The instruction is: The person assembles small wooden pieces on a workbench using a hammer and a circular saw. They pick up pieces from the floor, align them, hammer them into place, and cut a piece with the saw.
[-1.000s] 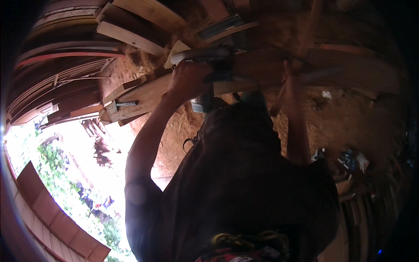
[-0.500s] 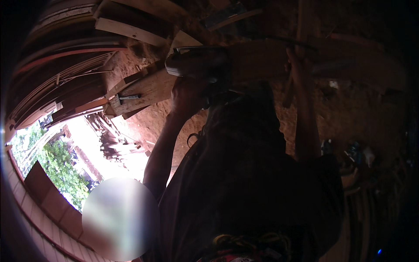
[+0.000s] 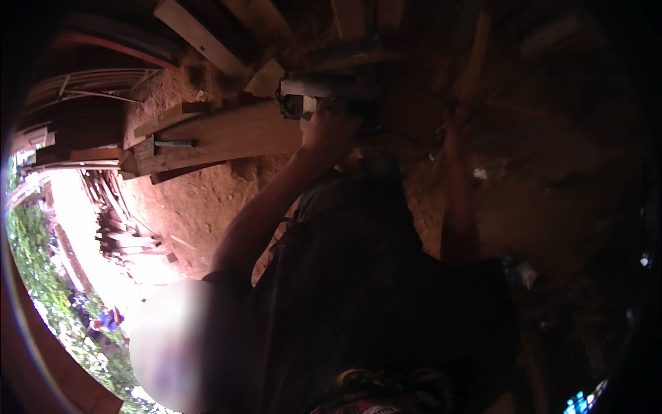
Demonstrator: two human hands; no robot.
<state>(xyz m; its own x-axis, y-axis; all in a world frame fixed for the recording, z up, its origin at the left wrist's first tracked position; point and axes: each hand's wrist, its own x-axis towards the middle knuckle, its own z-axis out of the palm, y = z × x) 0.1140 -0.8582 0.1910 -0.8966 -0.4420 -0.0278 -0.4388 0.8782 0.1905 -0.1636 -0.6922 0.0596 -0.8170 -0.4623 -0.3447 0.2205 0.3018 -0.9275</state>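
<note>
A wide wooden plank runs across in front of me, its left end lit and its right part lost in shadow. On it sits a dark power tool with a grey upper edge; its exact kind is too dim to tell. My left hand is closed round the near side of this tool. Farther right, my right hand is at the lower end of a narrow wooden strip. Darkness and blur hide whether its fingers grip the strip. A small T-shaped metal tool lies near the plank's left end.
Loose boards lie beyond the plank on reddish earth. A wood pile stands in bright daylight at the left, with a distant person in blue below it. Small pale objects lie in shadow at right.
The view has shifted, so the plank and metal tool appear farther left. My left hand and the power tool appear farther right along the plank. My right hand appears slightly lower and farther left.
</note>
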